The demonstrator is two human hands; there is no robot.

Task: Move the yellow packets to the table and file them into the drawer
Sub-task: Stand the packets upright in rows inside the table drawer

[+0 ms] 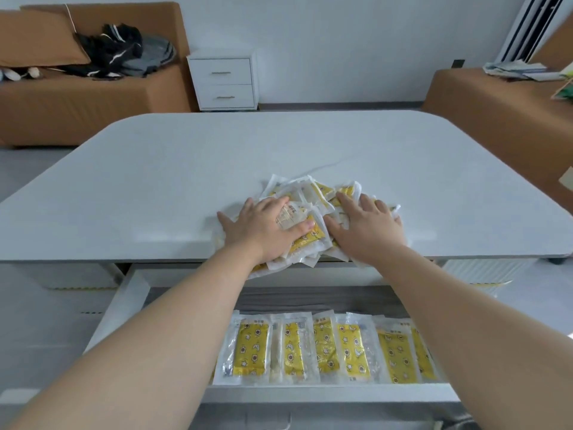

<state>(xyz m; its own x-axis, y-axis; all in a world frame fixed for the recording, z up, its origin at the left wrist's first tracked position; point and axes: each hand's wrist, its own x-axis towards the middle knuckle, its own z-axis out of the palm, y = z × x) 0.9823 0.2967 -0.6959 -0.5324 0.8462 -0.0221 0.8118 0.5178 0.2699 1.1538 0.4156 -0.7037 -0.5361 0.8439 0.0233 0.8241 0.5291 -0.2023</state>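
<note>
Head view, only one. Hidden first: near side of the heap of yellow packets [313, 212] covered by both hands, count not readable; print on the clear wrappers too small to read. Lower edge of heap spills over the front edge of the table [155, 181], just right of frame centre. Left part of the drawer [124, 305] blocked by the left forearm, right end by the right forearm (so row length unclear). Drawer front cut off near bottom of frame.

Left hand [263, 231]: flat, fingers spread, palm down on left side of heap, thumb lying across a packet. Right hand [369, 228]: flat, fingers spread, palm down on right side, touching packets. Neither pinching anything.

Row of filed packets [325, 349] in the open drawer, lower centre, side by side, overlapping slightly, well apart from both hands.

Background: white cabinet [224, 79] top centre, brown sofa [77, 103] upper left with dark clothes [121, 51].
</note>
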